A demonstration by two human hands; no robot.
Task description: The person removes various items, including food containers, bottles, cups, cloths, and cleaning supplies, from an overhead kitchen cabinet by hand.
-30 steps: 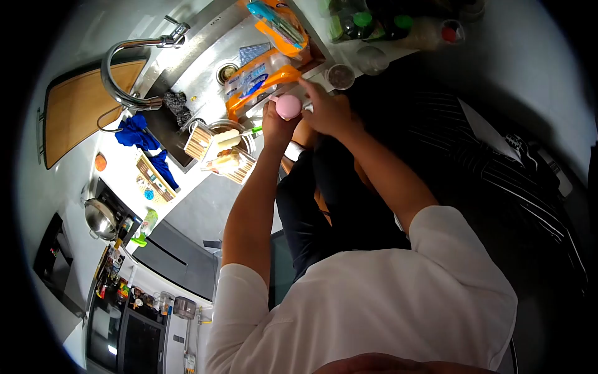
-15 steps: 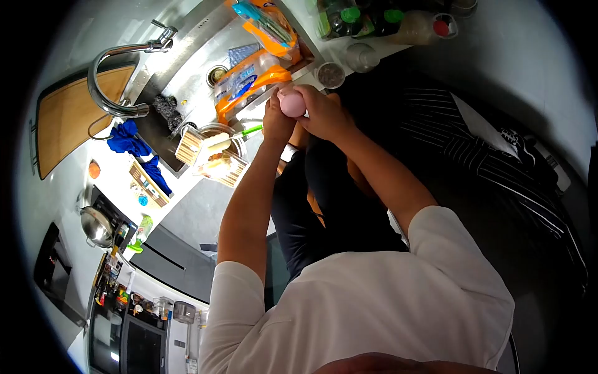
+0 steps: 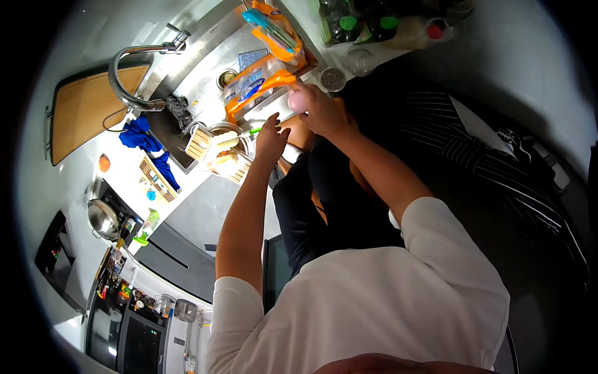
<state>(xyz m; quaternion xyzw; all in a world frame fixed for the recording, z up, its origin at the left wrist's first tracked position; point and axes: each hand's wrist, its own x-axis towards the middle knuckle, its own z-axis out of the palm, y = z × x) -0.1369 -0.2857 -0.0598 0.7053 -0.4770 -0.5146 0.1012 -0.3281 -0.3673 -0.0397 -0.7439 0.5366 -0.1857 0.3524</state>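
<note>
A round pink object (image 3: 299,101) sits in my right hand (image 3: 325,113), whose fingers are wrapped round its side. My left hand (image 3: 271,138) is apart from it, lower and to the left, with thumb and fingers spread. Beside my left hand is the green handle (image 3: 252,131) of a utensil lying over a pot. Wooden slatted pieces (image 3: 199,143) and pale food (image 3: 226,141) rest on the pot. An orange and clear plastic package (image 3: 256,86) lies at the sink's edge, just left of the pink object.
A chrome faucet (image 3: 117,78) arches over the sink (image 3: 208,57). Blue cloths (image 3: 138,134) lie on the counter near a cutting board (image 3: 93,112). Green-capped bottles (image 3: 349,23) and a clear jar (image 3: 332,79) stand at the top. A metal pan (image 3: 104,219) is at the left.
My left hand has let go of the pink object and moved down and left, its fingers now spread. My right hand still holds the object. The view has shifted slightly.
</note>
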